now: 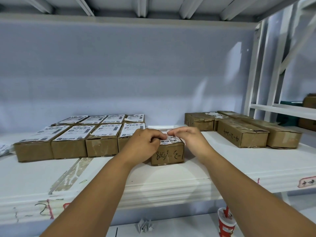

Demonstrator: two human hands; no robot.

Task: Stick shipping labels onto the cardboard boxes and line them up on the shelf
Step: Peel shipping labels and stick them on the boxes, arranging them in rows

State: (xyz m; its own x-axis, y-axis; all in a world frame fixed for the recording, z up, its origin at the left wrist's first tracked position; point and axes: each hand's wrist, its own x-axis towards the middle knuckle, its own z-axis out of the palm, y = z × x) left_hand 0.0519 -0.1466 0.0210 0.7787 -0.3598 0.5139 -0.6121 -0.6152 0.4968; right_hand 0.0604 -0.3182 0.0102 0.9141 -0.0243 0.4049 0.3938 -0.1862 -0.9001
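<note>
White shelf (239, 161) carries eight closed labelled boxes (71, 134) in two rows at left and plain closed boxes (242, 132) at right; below, a red cup (224, 224) holds a straw (226, 211). Between the groups stands a cardboard box (168, 153), its shipping label (168, 141) on top, where the left hand (145, 144) and right hand (189, 137) pinch its far edge with curled fingers.

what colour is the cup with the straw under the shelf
The cup is red with white, best in the head view.
</note>
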